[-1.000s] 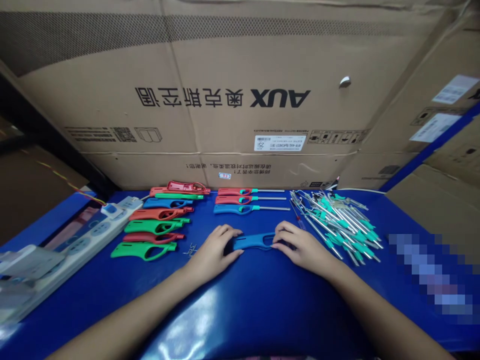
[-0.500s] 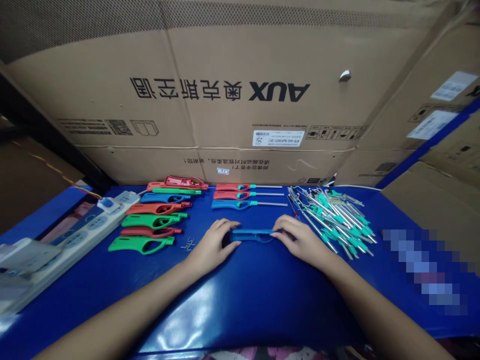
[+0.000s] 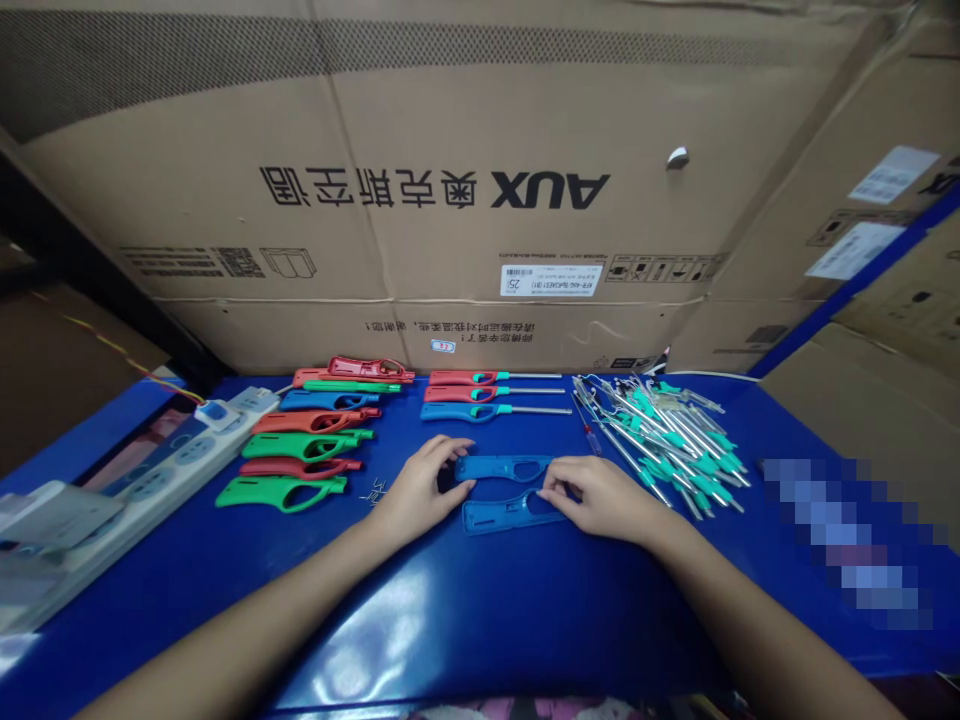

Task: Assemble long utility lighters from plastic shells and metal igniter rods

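Note:
Two blue lighter shell halves lie one above the other in front of me. My left hand is curved around the left end of the far blue half, thumb and fingers apart, the thumb by its lower edge. With thumb and fingers closed, my right hand grips the near blue half toward its right end, which the hand covers. The hollow inner side of that near half faces up. The right hand also hides the right tip of the far half.
Several coloured lighter shells lie stacked at left, near small metal pins. Three lighters with metal tubes lie at the back. A heap of metal tubes with green parts, a screwdriver and a power strip flank them.
The single blue shell has come apart into two halves. My right hand has brought one half toward me, while the other stays at my left hand.

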Demonstrator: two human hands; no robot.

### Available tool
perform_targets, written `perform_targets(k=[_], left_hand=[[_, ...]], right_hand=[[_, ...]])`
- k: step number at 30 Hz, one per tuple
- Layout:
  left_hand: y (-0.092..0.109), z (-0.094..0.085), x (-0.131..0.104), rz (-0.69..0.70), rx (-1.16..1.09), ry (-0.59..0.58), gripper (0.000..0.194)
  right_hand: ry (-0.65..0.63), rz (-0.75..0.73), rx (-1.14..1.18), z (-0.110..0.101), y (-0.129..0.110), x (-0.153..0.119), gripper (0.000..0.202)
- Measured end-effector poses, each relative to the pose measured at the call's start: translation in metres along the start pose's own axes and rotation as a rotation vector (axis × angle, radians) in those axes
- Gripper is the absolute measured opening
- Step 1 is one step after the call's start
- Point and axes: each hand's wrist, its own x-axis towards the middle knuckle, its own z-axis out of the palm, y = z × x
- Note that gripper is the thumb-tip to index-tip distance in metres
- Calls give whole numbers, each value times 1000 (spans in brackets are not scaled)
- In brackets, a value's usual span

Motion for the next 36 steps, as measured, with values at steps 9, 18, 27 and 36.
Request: perform_targets(k=[9,18,27,36], left_hand=[[24,-6,-8,140,186,-71,22],[23,4,-12,238,199,-242,28],[11,-3,-8,213,213,-174,23],[4,-9,-4,163,241,-141,25]], right_hand=[[346,269,-207,-17,22,0,27],[448,622,-531,-41,75,-22,13],[403,615,-478,-43,77,-22,18],[208,765,-337,-43,51,-12,11]])
